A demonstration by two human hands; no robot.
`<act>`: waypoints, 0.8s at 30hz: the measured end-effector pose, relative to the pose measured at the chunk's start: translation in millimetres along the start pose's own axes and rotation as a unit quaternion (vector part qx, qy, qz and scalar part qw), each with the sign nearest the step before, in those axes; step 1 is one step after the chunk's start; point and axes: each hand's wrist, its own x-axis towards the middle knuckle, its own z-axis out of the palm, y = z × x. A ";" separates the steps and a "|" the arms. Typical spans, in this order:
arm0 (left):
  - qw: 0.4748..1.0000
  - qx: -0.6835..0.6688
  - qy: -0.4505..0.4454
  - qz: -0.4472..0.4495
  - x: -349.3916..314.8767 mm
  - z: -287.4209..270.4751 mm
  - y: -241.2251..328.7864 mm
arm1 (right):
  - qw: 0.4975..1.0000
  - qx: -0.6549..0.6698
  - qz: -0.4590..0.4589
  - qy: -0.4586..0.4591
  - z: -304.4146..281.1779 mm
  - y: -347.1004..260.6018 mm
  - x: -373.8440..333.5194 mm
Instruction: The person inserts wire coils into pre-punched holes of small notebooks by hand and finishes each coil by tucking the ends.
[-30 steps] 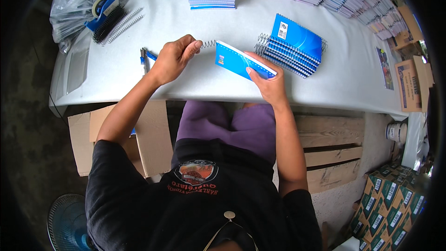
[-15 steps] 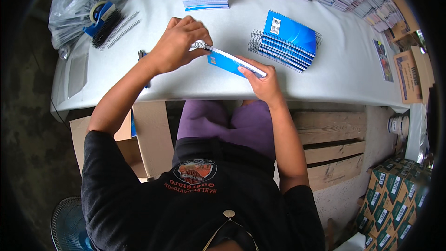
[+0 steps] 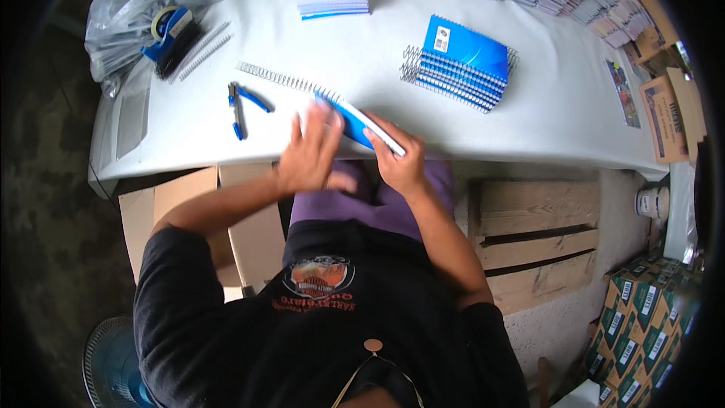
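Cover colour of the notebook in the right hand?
The notebook cover is blue; best seen in the head view.

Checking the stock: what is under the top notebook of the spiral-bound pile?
More spiral-bound notebooks, seen by their near edges, with wire coils sticking out at the left. Their covers are hidden by those above.

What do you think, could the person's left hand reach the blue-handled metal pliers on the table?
Probably yes: the left hand, though blurred, looks open, and only white tablecloth seems to lie between it and the pliers.
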 end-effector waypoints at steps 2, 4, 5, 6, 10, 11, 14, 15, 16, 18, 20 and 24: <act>0.959 -0.138 0.242 0.059 -3.4 9.2 -7.1 | 0.998 -0.032 -0.057 -0.027 -1.6 2.9 7.6; 0.904 -0.106 0.413 -0.032 20.2 -14.5 -28.2 | 0.996 -0.041 -0.058 -0.058 0.6 -3.1 -8.2; 0.904 -0.155 0.398 -0.036 26.3 -8.8 -31.4 | 0.994 -0.041 -0.072 -0.067 1.0 -5.7 1.6; 0.901 -0.203 0.381 -0.040 30.0 -1.9 -33.0 | 0.995 -0.044 -0.064 -0.055 4.1 -2.7 0.0; 0.914 -0.159 0.335 0.164 2.2 14.4 -8.7 | 0.991 -0.062 -0.120 -0.004 -6.3 4.9 5.6; 0.895 -0.182 0.392 0.113 19.6 -3.3 -16.0 | 0.991 -0.064 -0.115 -0.019 -5.3 5.6 6.9; 0.862 -0.232 0.450 -0.005 48.8 -14.5 -25.1 | 0.989 -0.072 -0.094 -0.084 2.1 -6.3 0.7; 0.854 -0.240 0.460 -0.039 56.1 -15.8 -25.6 | 0.992 -0.070 -0.066 -0.078 4.5 -0.5 -3.5; 0.861 -0.298 0.408 0.058 37.1 5.8 -4.4 | 0.995 -0.058 -0.064 -0.049 0.3 6.5 -4.2; 0.860 -0.237 0.397 0.215 18.0 10.1 8.2 | 0.995 -0.053 -0.083 -0.028 -5.8 5.1 1.2; 0.851 -0.161 0.457 0.203 32.6 -8.5 -6.9 | 0.990 -0.079 -0.109 -0.041 -6.2 2.8 -1.6; 0.866 -0.304 0.381 0.110 37.7 15.4 8.0 | 0.990 -0.090 -0.097 -0.054 4.1 6.1 -0.7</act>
